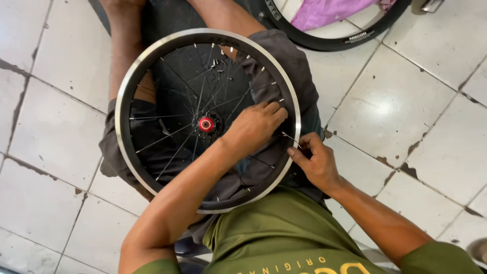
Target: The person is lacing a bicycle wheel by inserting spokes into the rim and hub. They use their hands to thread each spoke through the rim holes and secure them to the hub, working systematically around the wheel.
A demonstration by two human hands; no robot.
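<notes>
A bicycle wheel lies flat across my lap, its silver rim (123, 96) ringing thin spokes that run to a red hub (206, 124). My left hand (253, 127) reaches inside the rim over the spokes, fingers pinched on a spoke (264, 107) near the rim's right side. Outside the rim, my right hand (315, 161) grips the rim's right edge and pinches a thin spoke end (290, 137) that pokes through it. Several loose spoke ends near the wheel's top are unattached.
I sit on a worn white tiled floor (406, 111) with my legs stretched out under the wheel. A black bicycle tyre (324, 43) lies at the top, with a pink cloth (329, 10) inside it.
</notes>
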